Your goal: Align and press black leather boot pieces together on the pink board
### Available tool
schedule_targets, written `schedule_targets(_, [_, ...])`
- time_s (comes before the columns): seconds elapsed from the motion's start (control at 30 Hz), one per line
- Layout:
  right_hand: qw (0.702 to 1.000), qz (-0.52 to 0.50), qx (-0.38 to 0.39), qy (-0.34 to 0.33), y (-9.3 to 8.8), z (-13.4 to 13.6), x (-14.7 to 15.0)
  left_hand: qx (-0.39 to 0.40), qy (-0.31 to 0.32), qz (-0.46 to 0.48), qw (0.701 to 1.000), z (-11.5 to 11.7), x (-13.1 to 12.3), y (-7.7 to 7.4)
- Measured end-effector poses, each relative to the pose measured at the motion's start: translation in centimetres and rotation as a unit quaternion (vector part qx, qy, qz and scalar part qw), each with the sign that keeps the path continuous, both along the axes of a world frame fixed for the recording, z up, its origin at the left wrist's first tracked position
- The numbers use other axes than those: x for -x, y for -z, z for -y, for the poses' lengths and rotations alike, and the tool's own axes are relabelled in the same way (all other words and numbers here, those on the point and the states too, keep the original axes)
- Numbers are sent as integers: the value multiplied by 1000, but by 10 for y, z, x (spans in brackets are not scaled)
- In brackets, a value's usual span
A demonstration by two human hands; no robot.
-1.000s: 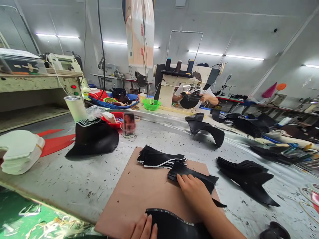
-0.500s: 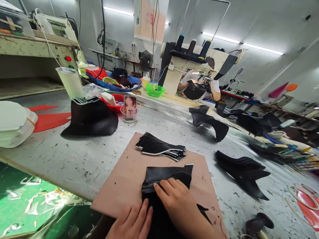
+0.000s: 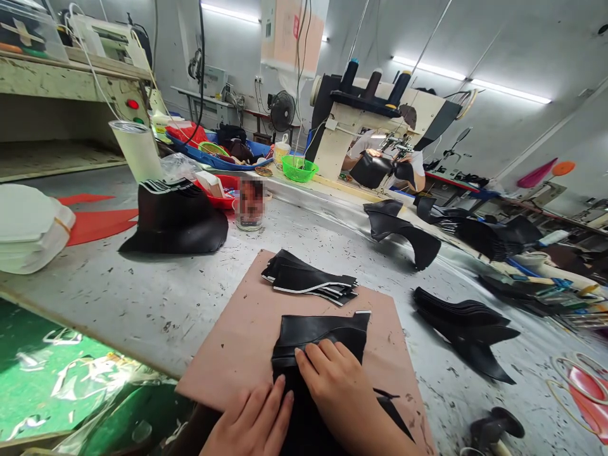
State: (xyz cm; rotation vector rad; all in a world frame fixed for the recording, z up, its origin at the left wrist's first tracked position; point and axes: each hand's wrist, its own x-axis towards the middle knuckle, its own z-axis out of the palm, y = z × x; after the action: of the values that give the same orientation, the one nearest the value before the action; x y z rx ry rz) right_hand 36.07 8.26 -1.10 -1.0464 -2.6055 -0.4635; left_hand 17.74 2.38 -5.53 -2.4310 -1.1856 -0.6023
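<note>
Both hands press on a black leather piece (image 3: 323,326) lying on a tan board (image 3: 228,342). My right hand (image 3: 335,380) rests on its middle, fingers slightly bent and fingertips along a seam or fold. Flat against its lower left edge lies my left hand (image 3: 259,411), fingers stretched out. The part of the leather under the hands and toward me is partly hidden. Just beyond it, a fanned stack of black leather pieces with white edges (image 3: 308,278) lies on the board.
Black leather stacks stand at the left (image 3: 175,218) and lie at the right (image 3: 460,332). A glass (image 3: 249,218) stands beyond the board. Past the table (image 3: 190,297), a person works at a sewing machine (image 3: 361,126). At lower right is a black-headed tool (image 3: 496,424).
The camera view has shifted a little, moving the background slightly. Both hands keep almost the same position on the leather piece.
</note>
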Motion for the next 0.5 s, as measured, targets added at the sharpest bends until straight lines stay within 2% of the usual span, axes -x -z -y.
schedule_targets(0.13, [1000,5,9,4,2,1,2,-3,6,-3,1000,-4,1,-3])
schedule_targets(0.23, [1000,7,19,5,4,2,4,12,41,-20,999,-10,4,-1])
schedule_targets(0.37, [997,-7,65,26,-6,3,-5,32,65,-30,997,-14,7,3])
schedule_targets(0.43, [986,-33,133,99,-17,3,-20,67,64,-43,995,-13,7,2])
schedule_targets(0.5, [945,-53,221,236,-28,3,-39,139,55,-56,987,-12,7,-3])
